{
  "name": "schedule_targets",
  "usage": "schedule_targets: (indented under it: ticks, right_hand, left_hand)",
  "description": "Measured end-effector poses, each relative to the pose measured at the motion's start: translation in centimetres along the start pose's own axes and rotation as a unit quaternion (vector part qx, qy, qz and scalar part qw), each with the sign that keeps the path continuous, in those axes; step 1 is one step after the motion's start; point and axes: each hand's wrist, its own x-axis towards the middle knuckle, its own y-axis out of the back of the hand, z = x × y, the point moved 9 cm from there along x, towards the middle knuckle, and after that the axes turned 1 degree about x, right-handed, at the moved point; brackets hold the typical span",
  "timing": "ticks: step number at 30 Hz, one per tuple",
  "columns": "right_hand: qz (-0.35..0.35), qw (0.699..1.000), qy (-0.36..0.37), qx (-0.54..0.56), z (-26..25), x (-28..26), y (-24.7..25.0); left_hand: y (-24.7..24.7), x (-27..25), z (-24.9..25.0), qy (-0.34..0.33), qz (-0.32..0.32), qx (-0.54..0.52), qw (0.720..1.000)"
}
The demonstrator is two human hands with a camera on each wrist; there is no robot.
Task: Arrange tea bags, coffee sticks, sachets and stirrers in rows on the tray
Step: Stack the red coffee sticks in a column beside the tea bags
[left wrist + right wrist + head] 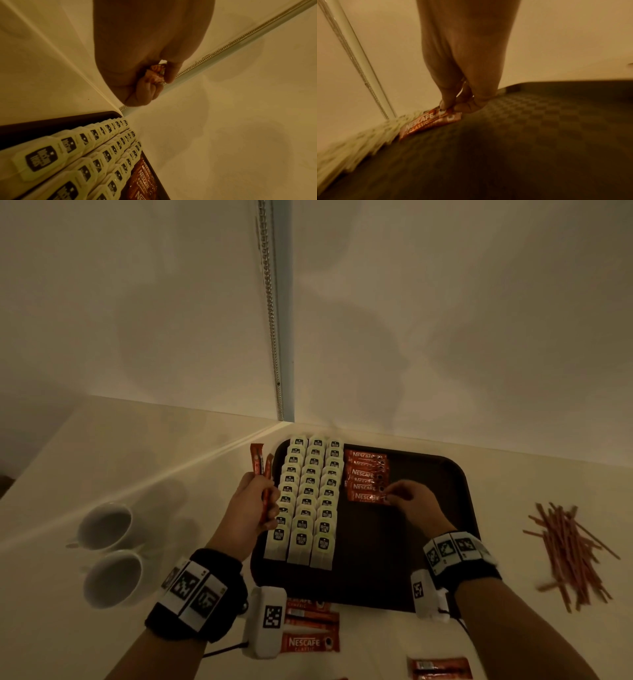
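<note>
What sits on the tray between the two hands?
Three rows of tea bags lie between the left hand and right hand, seen from the head view.

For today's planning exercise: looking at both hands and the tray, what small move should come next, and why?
Probably the right hand lets go of the coffee stick it pinches, since that stick already lies at the near end of the column on the tray. The left hand grips spare sticks to place next.
</note>
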Motion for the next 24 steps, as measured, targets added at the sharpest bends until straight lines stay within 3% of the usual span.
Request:
schedule_targets:
  ticks: [8,19,24]
  right_hand:
    - [0.081,0.996,-0.022,0.011,0.6,0.8,-0.1]
    - [0.078,0.996,-0.028,-0.024,0.4,1.7,-0.4]
    - [0.087,0.995,-0.03,-0.038,1.3,1.8,-0.3]
  left_hand:
    - [-0.5,0.1,-0.1,0.004,-0.009,0.019,1.0]
    - [-0.9,-0.5,0.3,0.0,-0.012,0.012,1.0]
    - [-1.6,-0.6,0.4,-0.028,-0.043,0.043,0.998]
